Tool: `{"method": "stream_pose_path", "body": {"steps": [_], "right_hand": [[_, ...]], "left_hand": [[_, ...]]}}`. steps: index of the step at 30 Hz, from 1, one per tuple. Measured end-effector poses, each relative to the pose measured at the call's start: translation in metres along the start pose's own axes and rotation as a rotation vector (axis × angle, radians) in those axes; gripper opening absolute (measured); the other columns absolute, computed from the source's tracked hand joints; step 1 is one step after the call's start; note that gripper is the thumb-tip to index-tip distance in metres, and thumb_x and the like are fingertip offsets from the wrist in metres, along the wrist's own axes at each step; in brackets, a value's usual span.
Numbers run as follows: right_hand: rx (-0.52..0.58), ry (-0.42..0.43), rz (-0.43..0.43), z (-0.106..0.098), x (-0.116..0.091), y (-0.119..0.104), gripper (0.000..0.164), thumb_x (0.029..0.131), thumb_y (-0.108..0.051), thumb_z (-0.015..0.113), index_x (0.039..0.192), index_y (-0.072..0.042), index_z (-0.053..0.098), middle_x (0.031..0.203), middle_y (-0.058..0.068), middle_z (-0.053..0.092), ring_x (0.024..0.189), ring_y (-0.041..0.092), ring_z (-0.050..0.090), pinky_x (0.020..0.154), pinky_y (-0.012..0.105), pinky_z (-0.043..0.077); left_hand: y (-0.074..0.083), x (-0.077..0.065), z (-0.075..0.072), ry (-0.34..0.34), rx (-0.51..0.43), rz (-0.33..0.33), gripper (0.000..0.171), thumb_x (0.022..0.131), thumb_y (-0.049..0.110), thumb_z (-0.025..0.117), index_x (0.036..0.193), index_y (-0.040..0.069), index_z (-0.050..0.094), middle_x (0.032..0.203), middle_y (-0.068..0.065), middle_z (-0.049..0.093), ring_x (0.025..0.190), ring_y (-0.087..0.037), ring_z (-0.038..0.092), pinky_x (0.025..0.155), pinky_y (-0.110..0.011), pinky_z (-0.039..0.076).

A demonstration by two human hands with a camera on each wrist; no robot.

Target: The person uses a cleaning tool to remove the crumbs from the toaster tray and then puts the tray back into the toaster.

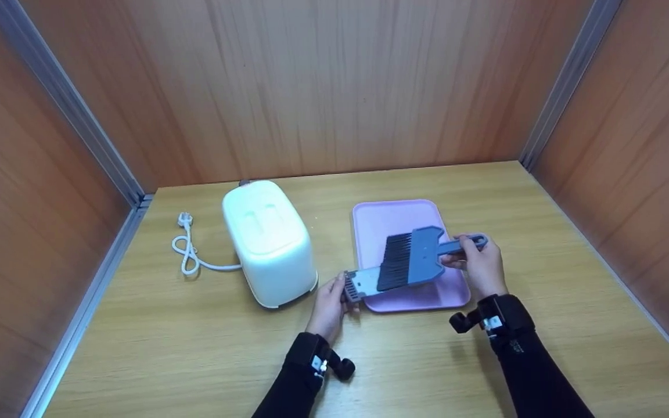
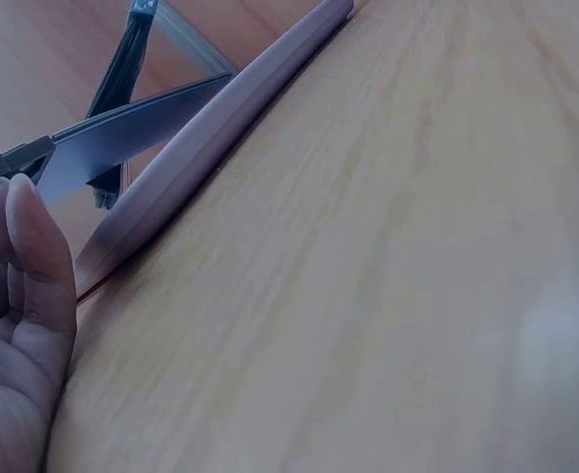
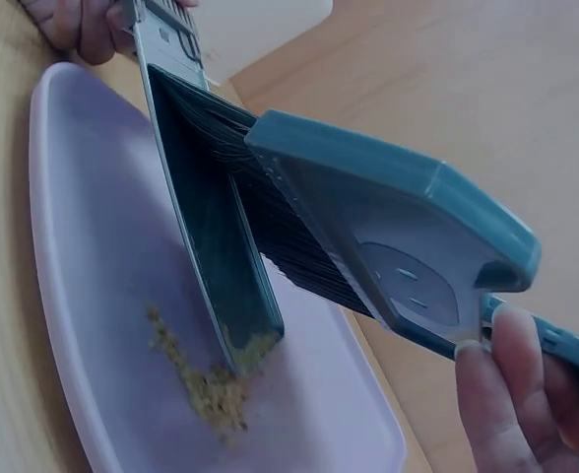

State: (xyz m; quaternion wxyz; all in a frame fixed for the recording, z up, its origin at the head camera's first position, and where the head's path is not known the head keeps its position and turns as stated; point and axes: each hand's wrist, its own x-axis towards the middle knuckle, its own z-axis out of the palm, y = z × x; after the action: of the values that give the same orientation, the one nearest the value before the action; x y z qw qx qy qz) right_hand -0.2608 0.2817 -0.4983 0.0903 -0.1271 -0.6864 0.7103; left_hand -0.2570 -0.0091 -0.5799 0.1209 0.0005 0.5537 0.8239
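Observation:
My left hand (image 1: 328, 305) grips a small dustpan (image 1: 365, 282) by its comb-toothed handle end, and the pan slants over a purple tray (image 1: 389, 215). In my right hand (image 1: 484, 268) is a blue hand brush (image 1: 425, 255), pinched by its handle. Its black bristles (image 3: 285, 246) lie against the mouth of the dustpan. Yellowish-brown crumbs (image 3: 211, 394) lie on the tray at the pan's front lip, seen in the right wrist view. From the left wrist view, the left thumb (image 2: 33, 236) shows beside the pan's handle end, low over the table.
A white box-shaped appliance (image 1: 270, 232) stands left of the tray. Its white cord (image 1: 195, 261), bundled near the plug (image 1: 184, 219), lies on the wooden table (image 1: 195, 342). Wood panels (image 1: 334, 87) with metal edging enclose the back and both sides.

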Motion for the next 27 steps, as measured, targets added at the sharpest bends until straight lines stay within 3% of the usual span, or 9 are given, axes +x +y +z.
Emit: {"method": "stream_pose_path", "body": {"steps": [10,27], "right_hand": [[-0.147,-0.04,-0.077,-0.017,0.001,-0.01,0.039,0.106,-0.03,0.045,0.127,0.003,0.05,0.098,0.015,0.069,0.079,0.019,0.072,0.08,0.033,0.059],[-0.296,-0.046,-0.189,-0.029,0.008,-0.021,0.035,0.106,-0.027,0.045,0.123,0.003,0.052,0.102,0.02,0.065,0.076,0.019,0.072,0.075,0.03,0.06]], "left_hand": [[-0.001,0.002,0.001,-0.004,-0.026,0.008,0.044,0.108,0.028,0.036,0.128,-0.008,0.053,0.097,-0.01,0.068,0.073,-0.014,0.061,0.058,-0.026,0.052],[-0.001,0.001,0.001,-0.006,-0.012,0.022,0.045,0.108,0.029,0.036,0.131,-0.006,0.052,0.103,-0.013,0.067,0.077,-0.016,0.061,0.06,-0.027,0.053]]}}
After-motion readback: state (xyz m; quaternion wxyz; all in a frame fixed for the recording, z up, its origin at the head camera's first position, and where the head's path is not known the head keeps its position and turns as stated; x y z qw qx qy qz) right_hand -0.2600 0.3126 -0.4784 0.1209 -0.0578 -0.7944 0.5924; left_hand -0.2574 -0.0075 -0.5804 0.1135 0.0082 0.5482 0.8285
